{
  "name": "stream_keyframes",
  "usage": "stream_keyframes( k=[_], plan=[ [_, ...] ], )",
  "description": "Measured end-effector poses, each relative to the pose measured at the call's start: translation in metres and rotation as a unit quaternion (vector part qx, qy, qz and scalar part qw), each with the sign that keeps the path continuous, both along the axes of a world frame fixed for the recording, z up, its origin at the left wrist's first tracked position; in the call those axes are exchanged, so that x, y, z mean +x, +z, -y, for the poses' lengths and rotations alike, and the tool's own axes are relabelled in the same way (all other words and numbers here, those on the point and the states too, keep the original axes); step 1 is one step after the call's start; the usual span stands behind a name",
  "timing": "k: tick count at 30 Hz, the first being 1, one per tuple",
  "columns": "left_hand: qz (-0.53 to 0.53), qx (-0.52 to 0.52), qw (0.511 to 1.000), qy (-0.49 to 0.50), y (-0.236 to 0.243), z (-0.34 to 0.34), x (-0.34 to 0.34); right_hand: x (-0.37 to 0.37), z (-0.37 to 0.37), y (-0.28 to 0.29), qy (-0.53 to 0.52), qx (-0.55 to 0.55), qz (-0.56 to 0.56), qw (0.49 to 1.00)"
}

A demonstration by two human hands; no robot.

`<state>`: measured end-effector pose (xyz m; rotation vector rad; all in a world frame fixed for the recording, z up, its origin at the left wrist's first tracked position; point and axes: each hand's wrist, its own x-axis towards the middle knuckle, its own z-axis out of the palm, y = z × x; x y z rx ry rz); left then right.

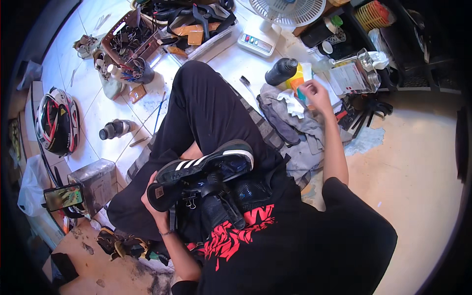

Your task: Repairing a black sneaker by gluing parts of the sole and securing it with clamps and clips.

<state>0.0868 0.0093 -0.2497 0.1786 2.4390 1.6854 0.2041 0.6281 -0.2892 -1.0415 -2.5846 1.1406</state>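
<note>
Across my lap rests a black sneaker (206, 164) with white stripes, over black pieces and a dark tool-like object (223, 204) whose exact form I cannot make out. My left hand (156, 199) is closed on the sneaker's dark left end, where a small tag shows. My right hand (313, 93) is raised at the right over a yellow and orange packet (296, 73) and crumpled white tissue (294, 105), fingers curled; what they hold, if anything, is too small to tell. A dark bottle (278, 73) stands just beside it, above grey rags (282, 128).
A helmet (56, 123), a phone (64, 196) by a metal box (93, 182), and a small dark bottle (115, 129) are at the left. A basket of tools (130, 42), a fan (285, 10), a metal can (349, 78) and dark shelving (418, 73) line the far side.
</note>
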Motion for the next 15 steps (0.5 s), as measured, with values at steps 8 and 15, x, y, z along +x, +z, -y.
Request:
stream_keyframes(
  k=[8,15],
  plan=[
    [-0.023,-0.036,0.999,-0.023,0.01,-0.003,-0.002,0.003,0.017,0.007,0.062,-0.07,-0.077,0.993],
    [-0.035,-0.032,0.998,-0.043,0.01,-0.002,-0.002,0.001,0.026,0.056,-0.044,-0.349,-0.371,0.859]
  ],
)
